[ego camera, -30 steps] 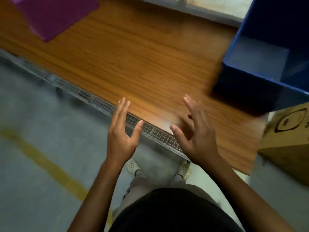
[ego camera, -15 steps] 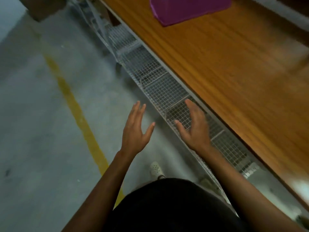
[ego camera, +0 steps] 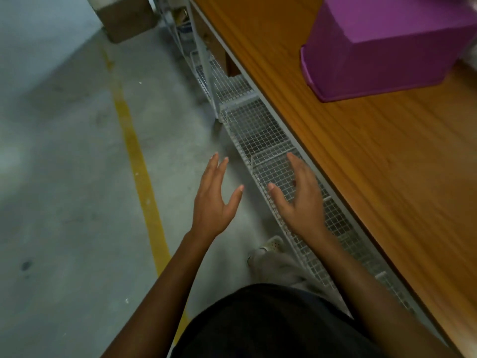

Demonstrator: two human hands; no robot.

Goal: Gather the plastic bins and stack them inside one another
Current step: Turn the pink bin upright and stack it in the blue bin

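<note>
A purple plastic bin [ego camera: 382,45] sits upside down on the wooden table [ego camera: 374,156] at the upper right, partly cut off by the frame's edge. My left hand [ego camera: 214,200] hovers over the concrete floor with its fingers straight and spread, holding nothing. My right hand [ego camera: 302,197] is held beside it over the wire mesh tray, fingers relaxed and empty. Both hands are well short of the purple bin, below and left of it. No other bin is in view.
A white wire mesh tray [ego camera: 260,130] runs along the table's front edge. A yellow line [ego camera: 139,161] crosses the grey floor. A cardboard box [ego camera: 126,16] stands on the floor at the top left. My shoe [ego camera: 268,248] is near the tray.
The view has swung left along the table: the blue bin has left the frame and the purple bin is now larger and nearer. Both hands stay open and empty in front of me.
</note>
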